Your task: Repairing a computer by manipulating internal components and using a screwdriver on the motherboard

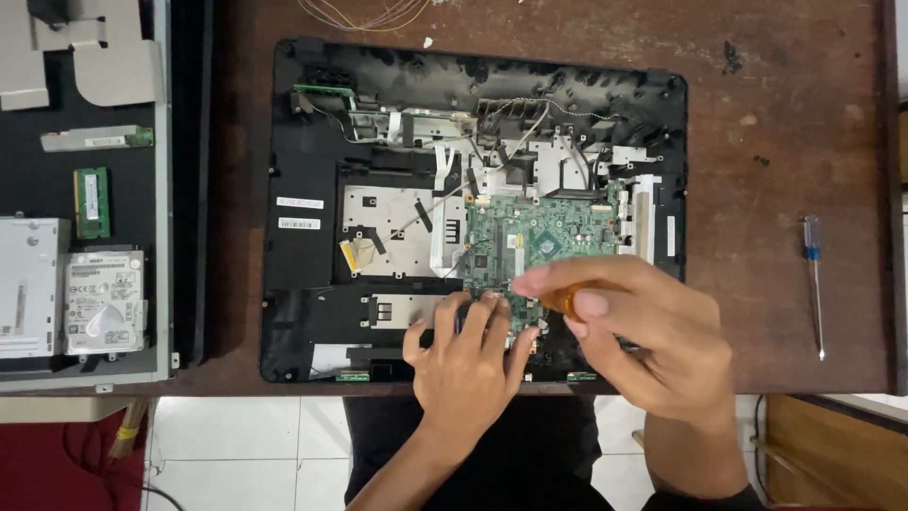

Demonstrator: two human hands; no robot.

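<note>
An opened black laptop chassis [303, 274] lies on a brown wooden table [785, 123], with a green motherboard [539, 237] exposed at its centre right. My right hand [643, 331] is closed around an orange-handled screwdriver [560, 299], held over the board's lower edge. My left hand [468, 355] rests flat on the chassis beside it, fingers spread and pressing near the board's bottom edge. The screwdriver's tip is hidden by my fingers.
A blue-handled screwdriver [813, 279] lies at the right of the table. At the left, a removed panel holds a hard drive [104, 303], a memory stick [92, 202], a silver optical drive [28, 284] and metal brackets [95, 57]. Loose wires [369, 14] lie at the top edge.
</note>
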